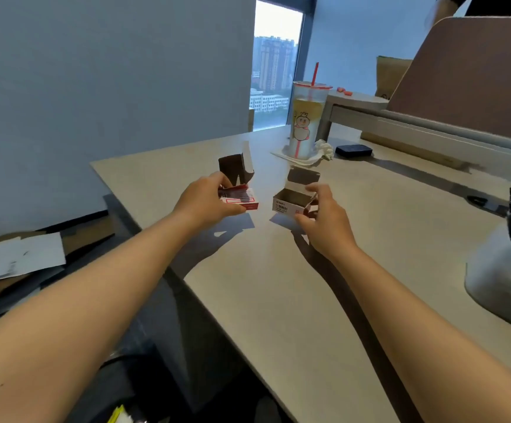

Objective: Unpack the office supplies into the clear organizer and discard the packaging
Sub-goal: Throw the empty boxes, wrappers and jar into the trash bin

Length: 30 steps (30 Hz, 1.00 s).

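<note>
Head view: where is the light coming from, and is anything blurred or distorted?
Head view: daylight from the tall window throws shadows toward the camera under the red-and-white cardboard box and the white open cardboard box; the clear plastic organizer blurs at the right edge; wide-angle stretch enlarges the forearms.

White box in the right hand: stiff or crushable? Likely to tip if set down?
The white box is probably light and easy to crush: it is thin card, open, and looks empty inside. Its raised lid flap may flop or catch when it is pushed. Set on the table, it should sit stably, being low and flat-bottomed. The right hand holds it by the end with curled fingers.
</note>
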{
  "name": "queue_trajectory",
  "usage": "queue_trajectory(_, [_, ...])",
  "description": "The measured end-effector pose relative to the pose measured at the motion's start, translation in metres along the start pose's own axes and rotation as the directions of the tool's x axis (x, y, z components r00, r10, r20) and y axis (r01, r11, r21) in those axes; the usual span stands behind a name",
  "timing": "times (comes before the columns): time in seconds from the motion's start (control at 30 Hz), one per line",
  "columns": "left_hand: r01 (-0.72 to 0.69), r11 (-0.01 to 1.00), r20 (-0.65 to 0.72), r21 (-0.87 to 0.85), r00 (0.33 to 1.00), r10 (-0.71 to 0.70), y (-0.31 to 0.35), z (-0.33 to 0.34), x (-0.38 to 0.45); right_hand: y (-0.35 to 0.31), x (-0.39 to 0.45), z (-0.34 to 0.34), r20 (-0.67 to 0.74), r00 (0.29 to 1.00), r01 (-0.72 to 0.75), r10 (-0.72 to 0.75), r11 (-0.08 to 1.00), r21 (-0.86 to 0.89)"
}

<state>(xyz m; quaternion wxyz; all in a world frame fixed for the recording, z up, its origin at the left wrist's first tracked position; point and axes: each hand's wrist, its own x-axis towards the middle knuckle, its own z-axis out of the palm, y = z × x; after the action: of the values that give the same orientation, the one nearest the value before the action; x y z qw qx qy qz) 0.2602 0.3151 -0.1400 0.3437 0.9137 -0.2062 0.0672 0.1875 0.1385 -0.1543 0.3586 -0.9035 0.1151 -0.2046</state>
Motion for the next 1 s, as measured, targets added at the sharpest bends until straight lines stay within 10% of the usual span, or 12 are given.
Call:
queue_trajectory(0.6, [0.416, 0.907, -0.224, 0.072, 0.893, -0.391, -0.172, -0.131, -0.205, -0.163, -0.12, 0.174, 0.365, 0.844, 0.365, -0.392, 0.92, 0.143])
queue_trajectory(1.0, [0.641, 0.767, 0.072, 0.019, 0.764, -0.641, -0.294, -0.021, -0.252, -0.069, -0.152, 0.295, 0.693, 0.713, 0.287, -0.111, 0.947, -0.144])
